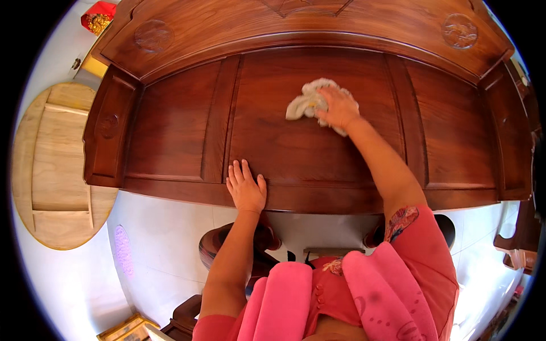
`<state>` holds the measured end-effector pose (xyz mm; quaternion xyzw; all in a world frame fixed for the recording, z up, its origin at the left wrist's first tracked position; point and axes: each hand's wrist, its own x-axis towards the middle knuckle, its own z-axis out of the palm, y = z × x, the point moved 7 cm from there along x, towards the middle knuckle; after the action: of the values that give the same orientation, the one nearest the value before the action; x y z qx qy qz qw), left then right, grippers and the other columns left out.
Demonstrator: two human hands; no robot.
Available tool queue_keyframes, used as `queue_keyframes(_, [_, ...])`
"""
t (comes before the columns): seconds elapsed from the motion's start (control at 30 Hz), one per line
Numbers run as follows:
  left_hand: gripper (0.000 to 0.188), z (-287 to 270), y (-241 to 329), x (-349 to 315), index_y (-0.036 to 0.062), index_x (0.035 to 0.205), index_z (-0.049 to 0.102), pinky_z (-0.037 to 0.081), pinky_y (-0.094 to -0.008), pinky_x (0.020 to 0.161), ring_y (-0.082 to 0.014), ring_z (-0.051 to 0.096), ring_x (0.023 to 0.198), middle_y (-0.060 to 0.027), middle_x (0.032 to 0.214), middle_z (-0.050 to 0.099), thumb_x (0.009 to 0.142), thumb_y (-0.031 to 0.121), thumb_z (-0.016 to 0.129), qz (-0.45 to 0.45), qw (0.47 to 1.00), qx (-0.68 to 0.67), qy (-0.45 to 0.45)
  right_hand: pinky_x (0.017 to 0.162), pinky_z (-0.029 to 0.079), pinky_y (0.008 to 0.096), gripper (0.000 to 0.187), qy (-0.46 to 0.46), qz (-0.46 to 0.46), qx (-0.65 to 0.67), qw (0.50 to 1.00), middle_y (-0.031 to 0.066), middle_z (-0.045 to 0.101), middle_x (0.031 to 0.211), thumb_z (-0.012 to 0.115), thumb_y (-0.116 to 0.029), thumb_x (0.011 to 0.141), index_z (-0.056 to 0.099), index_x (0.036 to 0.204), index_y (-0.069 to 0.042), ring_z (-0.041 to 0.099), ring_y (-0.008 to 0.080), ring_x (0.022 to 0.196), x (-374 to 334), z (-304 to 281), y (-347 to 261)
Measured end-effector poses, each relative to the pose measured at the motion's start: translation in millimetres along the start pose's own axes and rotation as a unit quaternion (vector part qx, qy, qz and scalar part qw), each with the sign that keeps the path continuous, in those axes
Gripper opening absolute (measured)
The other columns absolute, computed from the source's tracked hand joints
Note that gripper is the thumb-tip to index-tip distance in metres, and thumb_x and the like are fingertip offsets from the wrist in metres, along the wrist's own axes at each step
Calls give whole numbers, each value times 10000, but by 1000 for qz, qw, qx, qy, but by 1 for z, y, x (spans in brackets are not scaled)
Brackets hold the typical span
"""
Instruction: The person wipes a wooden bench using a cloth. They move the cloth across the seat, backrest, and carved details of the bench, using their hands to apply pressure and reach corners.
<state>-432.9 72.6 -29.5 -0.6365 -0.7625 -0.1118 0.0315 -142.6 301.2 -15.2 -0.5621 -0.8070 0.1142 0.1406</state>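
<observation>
In front of me stands a dark reddish-brown wooden bench (284, 153) with a paneled seat, carved backrest and side arms. My right hand (339, 108) presses a crumpled off-white cloth (298, 107) against the middle panel, toward the backrest. Part of the cloth is hidden under the palm and fingers. Near the front edge of the seat, my left hand (246, 187) lies flat on the wood with its fingers stretched out, holding nothing.
A round light-wood tabletop (60, 170) leans against the wall on the left. The bench's left arm (111, 125) and right arm (505, 128) rise at the seat's ends. Under the front edge lies a pale tiled floor (165, 233). A red container (99, 17) with gold contents sits at top left.
</observation>
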Motion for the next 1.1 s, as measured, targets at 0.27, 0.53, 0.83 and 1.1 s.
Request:
queue_keyframes(0.27, [675, -8, 4, -1, 12, 1538, 359, 208, -550, 1207, -418, 254, 1495, -231, 1602, 316, 967, 328, 533, -18, 999, -9, -49, 1240, 250, 429, 789, -20, 184, -40, 982, 24, 297, 1662, 595, -602, 918, 337, 1587, -273, 233, 226, 1546, 151, -7, 52])
queue_keyframes(0.53, [682, -6, 4, -2, 7, 1536, 354, 193, -544, 1208, -419, 244, 1497, -231, 1607, 300, 963, 331, 534, -25, 998, -14, -54, 1229, 269, 441, 790, -19, 180, -46, 982, 38, 318, 1651, 589, -592, 921, 327, 1590, -264, 274, 234, 1530, 170, -5, 49])
queue_keyframes(0.83, [659, -3, 2, 0, 29, 1524, 384, 209, -540, 1214, -386, 260, 1502, -211, 1598, 336, 969, 354, 527, -25, 999, -30, -9, 1210, 262, 480, 821, -6, -26, -22, 999, 111, 429, 1574, 707, -511, 850, 428, 1536, -155, 349, 304, 1481, 43, 34, -34])
queue_keyframes(1.1, [665, 7, -10, -4, -1, 1513, 386, 246, -548, 1196, -412, 296, 1473, -245, 1550, 377, 976, 363, 533, -11, 990, -115, 84, 1198, 281, 513, 790, -55, -212, 52, 974, 130, 450, 1556, 735, -363, 813, 449, 1515, -142, 342, 325, 1485, -123, 43, -157])
